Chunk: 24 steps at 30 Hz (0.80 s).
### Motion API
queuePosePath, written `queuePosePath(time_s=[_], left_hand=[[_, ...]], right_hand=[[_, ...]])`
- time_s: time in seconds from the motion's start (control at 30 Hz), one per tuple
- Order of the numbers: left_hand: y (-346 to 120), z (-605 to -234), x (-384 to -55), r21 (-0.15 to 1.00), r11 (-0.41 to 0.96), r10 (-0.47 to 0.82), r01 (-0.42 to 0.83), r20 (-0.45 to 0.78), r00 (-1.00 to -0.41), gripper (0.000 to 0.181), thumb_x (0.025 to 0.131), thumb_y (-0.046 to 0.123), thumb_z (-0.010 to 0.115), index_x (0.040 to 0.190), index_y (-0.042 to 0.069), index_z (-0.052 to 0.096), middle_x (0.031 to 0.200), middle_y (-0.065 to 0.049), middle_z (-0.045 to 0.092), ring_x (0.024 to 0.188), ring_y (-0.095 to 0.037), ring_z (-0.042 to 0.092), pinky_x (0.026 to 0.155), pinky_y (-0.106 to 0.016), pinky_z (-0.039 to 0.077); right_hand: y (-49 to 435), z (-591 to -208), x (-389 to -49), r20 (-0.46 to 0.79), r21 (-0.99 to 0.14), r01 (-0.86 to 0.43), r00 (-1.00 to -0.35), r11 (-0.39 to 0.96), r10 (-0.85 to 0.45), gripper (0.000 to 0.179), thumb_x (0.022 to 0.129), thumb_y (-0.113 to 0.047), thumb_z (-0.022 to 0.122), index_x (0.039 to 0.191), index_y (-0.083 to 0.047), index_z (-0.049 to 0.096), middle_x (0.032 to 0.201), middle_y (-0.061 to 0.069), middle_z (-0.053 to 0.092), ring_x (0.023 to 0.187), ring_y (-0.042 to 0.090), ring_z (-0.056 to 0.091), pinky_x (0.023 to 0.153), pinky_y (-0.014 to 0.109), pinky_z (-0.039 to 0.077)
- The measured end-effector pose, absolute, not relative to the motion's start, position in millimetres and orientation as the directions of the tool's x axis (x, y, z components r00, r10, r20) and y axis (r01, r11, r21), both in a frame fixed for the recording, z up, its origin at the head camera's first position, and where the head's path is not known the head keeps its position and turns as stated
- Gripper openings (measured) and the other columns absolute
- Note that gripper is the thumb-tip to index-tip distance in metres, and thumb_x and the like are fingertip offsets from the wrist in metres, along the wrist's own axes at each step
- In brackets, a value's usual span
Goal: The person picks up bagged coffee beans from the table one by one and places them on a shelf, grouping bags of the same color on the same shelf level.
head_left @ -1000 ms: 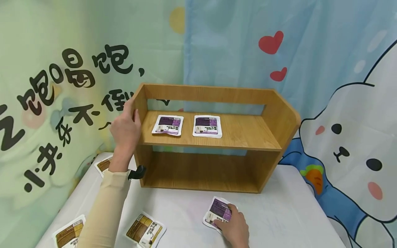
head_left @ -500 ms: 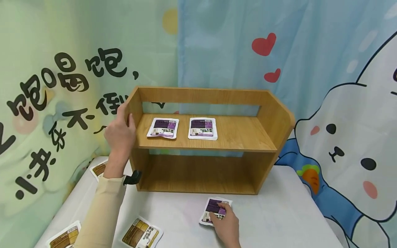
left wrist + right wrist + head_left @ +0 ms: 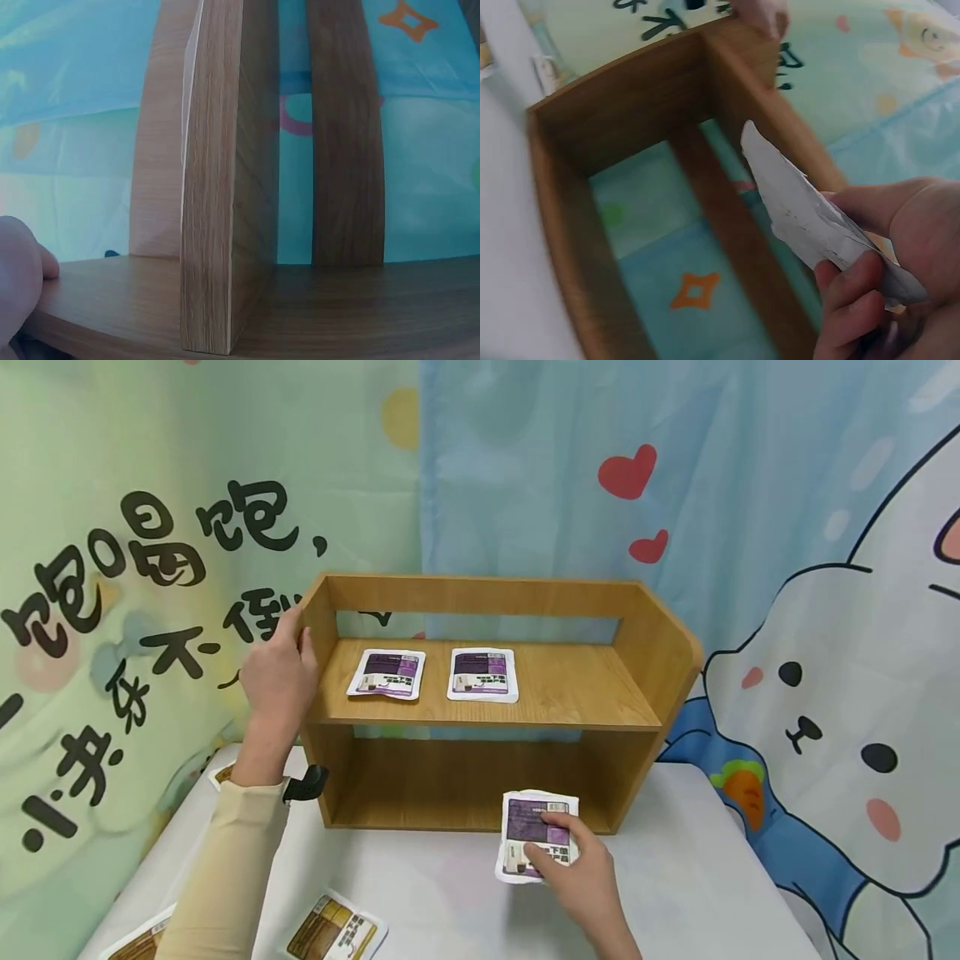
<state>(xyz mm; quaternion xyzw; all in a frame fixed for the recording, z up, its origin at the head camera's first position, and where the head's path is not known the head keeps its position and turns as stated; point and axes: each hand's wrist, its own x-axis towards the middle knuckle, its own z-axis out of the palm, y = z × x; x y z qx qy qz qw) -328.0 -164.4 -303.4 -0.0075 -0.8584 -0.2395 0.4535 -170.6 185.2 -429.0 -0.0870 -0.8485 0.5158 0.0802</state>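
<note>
My left hand (image 3: pixel 279 681) grips the left side panel of a two-tier wooden shelf (image 3: pixel 577 685). In the left wrist view only part of that hand (image 3: pixel 19 281) shows, by the edge of the side panel. My right hand (image 3: pixel 588 881) pinches a purple-and-white flat pouch (image 3: pixel 527 818) between thumb and fingers, raised in front of the lower tier's right half. The right wrist view shows the pale back of the same pouch (image 3: pixel 799 214), tilted. Two similar purple pouches, one left (image 3: pixel 387 674) and one nearer the middle (image 3: pixel 483 675), lie flat on the upper tier.
The shelf stands on a white-covered table (image 3: pixel 442 893). A brown-and-white pouch (image 3: pixel 337 931) lies at the front. Another brown pouch (image 3: pixel 142 939) is partly hidden by the left sleeve, and a third (image 3: pixel 222 774) shows behind the left forearm. Printed curtains (image 3: pixel 517 485) hang behind.
My right hand has lifted the purple pouch off the table and brought it up toward the lower tier. The left hand keeps its grip on the shelf. The head view has shifted slightly.
</note>
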Motion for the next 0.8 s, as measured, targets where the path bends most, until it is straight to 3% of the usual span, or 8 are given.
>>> queuePosePath(time_s=[0.27, 0.47, 0.8], left_hand=[[-168, -304, -327, 0.367, 0.897, -0.172, 0.246, 0.803, -0.570, 0.029, 0.099, 0.017, 0.053, 0.126, 0.006, 0.058, 0.086, -0.027, 0.068, 0.058, -0.043, 0.061, 0.046, -0.049, 0.043], [-171, -303, -325, 0.387, 0.892, -0.188, 0.236, 0.790, -0.584, 0.031, 0.099, 0.017, 0.053, 0.128, 0.006, 0.057, 0.085, -0.027, 0.068, 0.057, -0.043, 0.059, 0.047, -0.050, 0.043], [-166, -306, -325, 0.374, 0.894, -0.170, 0.246, 0.793, -0.586, 0.031, 0.099, 0.016, 0.054, 0.128, 0.005, 0.056, 0.086, -0.027, 0.068, 0.055, -0.040, 0.059, 0.046, -0.048, 0.043]], right_hand=[[201, -378, -173, 0.012, -0.906, 0.062, -0.985, 0.418, 0.172, 0.051, 0.082, -0.025, 0.079, 0.128, -0.017, 0.059, 0.130, 0.013, 0.052, 0.096, 0.025, 0.057, 0.070, 0.025, 0.050], [217, -344, -188, 0.094, -0.885, -0.041, -0.991, 0.463, 0.093, 0.055, 0.086, -0.026, 0.075, 0.135, -0.014, 0.053, 0.137, 0.016, 0.045, 0.102, 0.029, 0.054, 0.073, 0.022, 0.050], [251, -294, -240, 0.177, -0.818, -0.125, -0.983, 0.562, 0.038, 0.058, 0.088, -0.032, 0.073, 0.138, -0.010, 0.053, 0.133, 0.022, 0.045, 0.105, 0.034, 0.051, 0.072, 0.020, 0.050]])
